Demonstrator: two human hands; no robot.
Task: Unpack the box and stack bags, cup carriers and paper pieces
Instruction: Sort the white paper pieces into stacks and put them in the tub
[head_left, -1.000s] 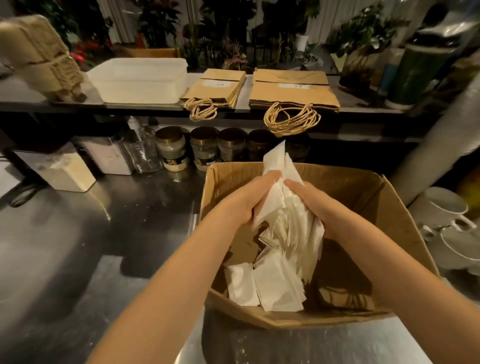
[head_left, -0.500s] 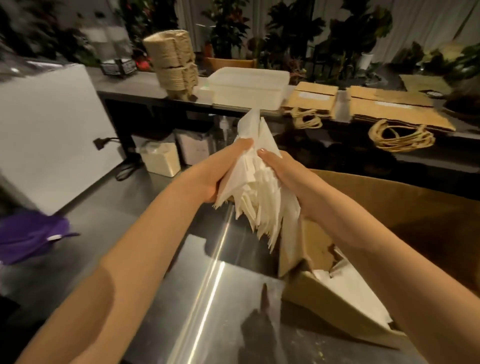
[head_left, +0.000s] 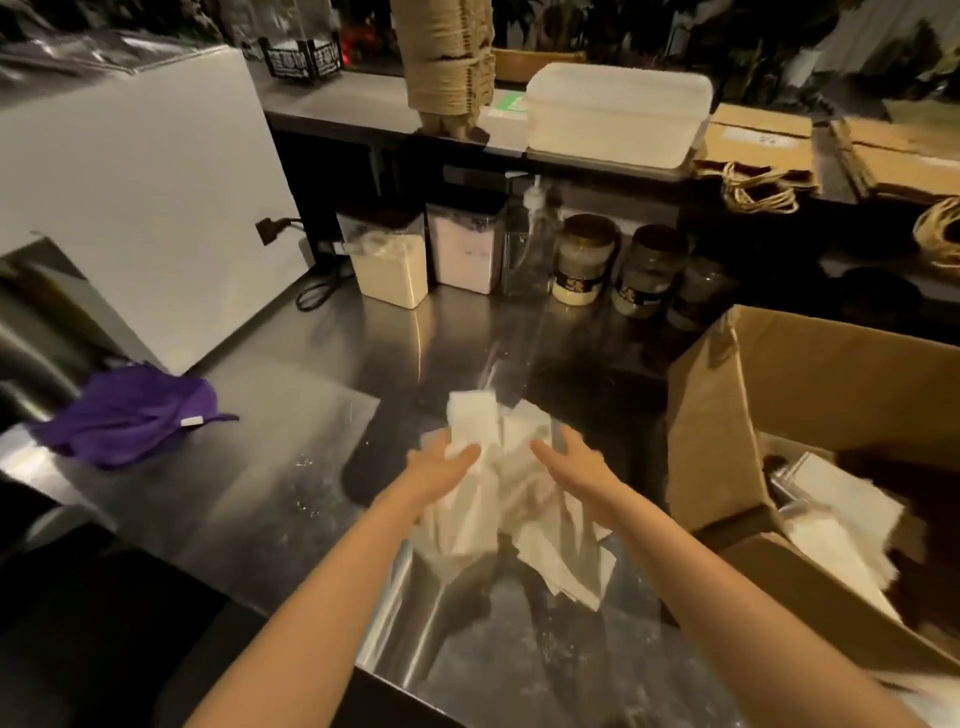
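Observation:
A loose bundle of white paper pieces (head_left: 483, 509) lies on the steel counter (head_left: 291, 395), left of the open cardboard box (head_left: 727, 415). My left hand (head_left: 439, 465) holds the bundle's left side, thumb over the top sheets. My right hand (head_left: 569, 460) rests against its right side with the fingers spread. More white paper (head_left: 836, 525) lies inside the box. On the raised shelf stand a tall stack of brown cup carriers (head_left: 447, 57) and flat brown paper bags (head_left: 758, 150) with twine handles. The image is blurred by motion.
A purple cloth (head_left: 124, 415) lies at the counter's left, beside a white appliance (head_left: 130, 182). Storage containers (head_left: 389, 265), a pump bottle (head_left: 530, 244) and jars (head_left: 584, 260) line the back. A white lidded tub (head_left: 618, 114) sits on the shelf.
Both hands lifted the paper bundle out of the box, carried it left and lowered it onto the counter. The view turned left, so the box now sits at the right.

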